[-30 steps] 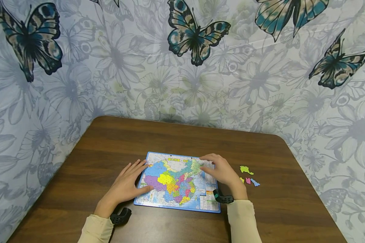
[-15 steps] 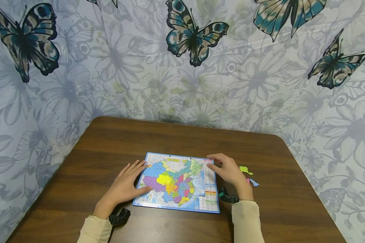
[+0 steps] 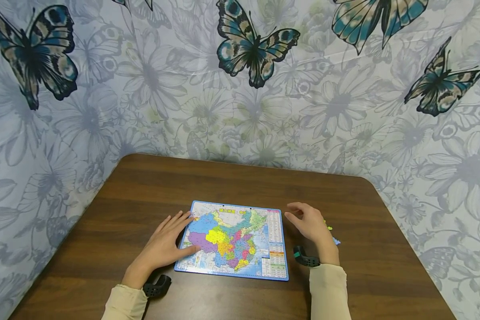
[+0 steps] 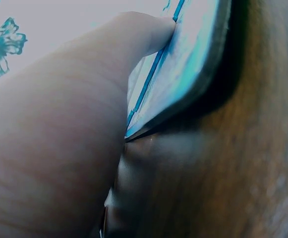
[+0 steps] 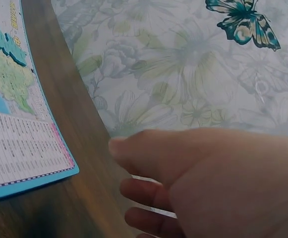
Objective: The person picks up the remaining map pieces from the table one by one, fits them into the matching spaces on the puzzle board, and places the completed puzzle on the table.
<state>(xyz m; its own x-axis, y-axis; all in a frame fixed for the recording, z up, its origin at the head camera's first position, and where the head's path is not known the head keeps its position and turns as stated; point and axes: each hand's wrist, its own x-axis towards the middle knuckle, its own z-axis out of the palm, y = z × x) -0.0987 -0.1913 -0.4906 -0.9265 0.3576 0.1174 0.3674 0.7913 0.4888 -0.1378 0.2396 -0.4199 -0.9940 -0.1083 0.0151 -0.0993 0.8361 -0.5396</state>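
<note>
A map puzzle board (image 3: 274, 269) of China with a blue border lies flat on the table, its coloured pieces set in the map area. My left hand (image 3: 164, 243) rests on the board's left edge with fingers spread; in the left wrist view its thumb (image 4: 151, 32) touches the board's surface. Just right of the board is my right hand (image 3: 313, 227), fingers loosely bent, with nothing seen between them. Behind that hand, bits of a yellow-green puzzle piece (image 3: 330, 228) and a blue puzzle piece (image 3: 336, 241) peek out; the others there are hidden.
The brown wooden table (image 3: 152, 186) has rounded far corners. Directly behind it hangs a butterfly-and-flower patterned backdrop (image 3: 264, 120). Dark bands sit on both wrists, the left band (image 3: 158, 286) close to the tabletop.
My right hand has moved right, off the board's upper right part and onto the side of the loose pieces, now covering most of them. The left hand has stayed in place.
</note>
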